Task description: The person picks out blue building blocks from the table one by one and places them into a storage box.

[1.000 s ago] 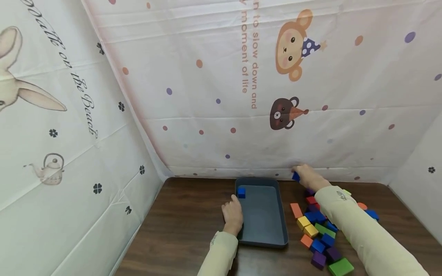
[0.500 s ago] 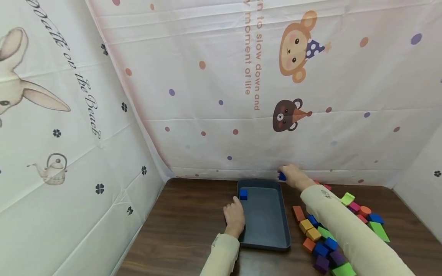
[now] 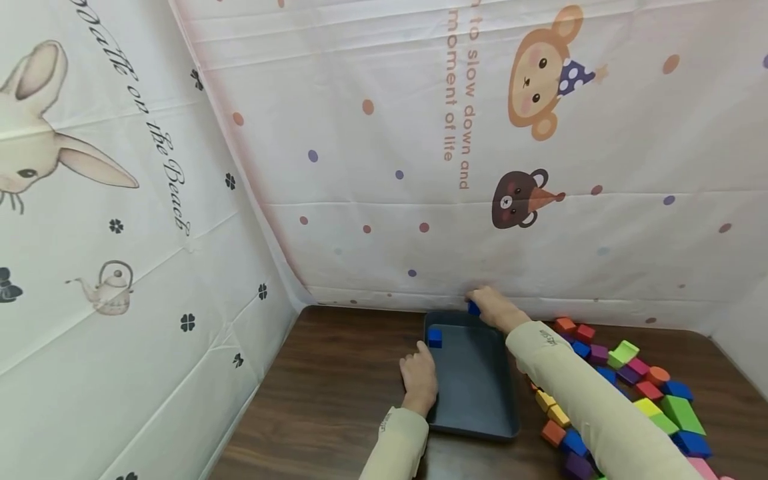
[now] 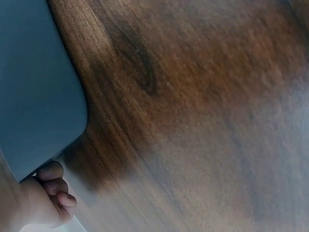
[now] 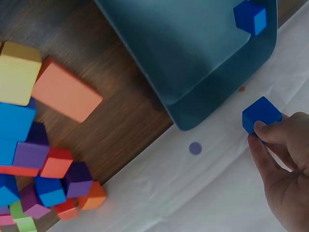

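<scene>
A dark blue-grey tray (image 3: 477, 393) lies on the wooden table, with one blue cube (image 3: 435, 338) inside at its far left corner. My left hand (image 3: 419, 375) grips the tray's left side, its fingers curled at the rim in the left wrist view. Between thumb and fingers, my right hand (image 3: 494, 309) pinches a second blue cube (image 5: 261, 115). That hand is at the tray's far end, close to the back cloth, and the cube shows just beyond the rim in the right wrist view.
Right of the tray, many coloured blocks are spread, including an orange block (image 5: 67, 89), a yellow block (image 5: 19, 72) and a green block (image 3: 683, 415). The right sleeve covers part of them. A printed white cloth (image 3: 360, 253) stands behind the table.
My right hand has moved left with the blue cube, from above the blocks to the tray's far end. The left hand stays at the tray. The head view has turned slightly left.
</scene>
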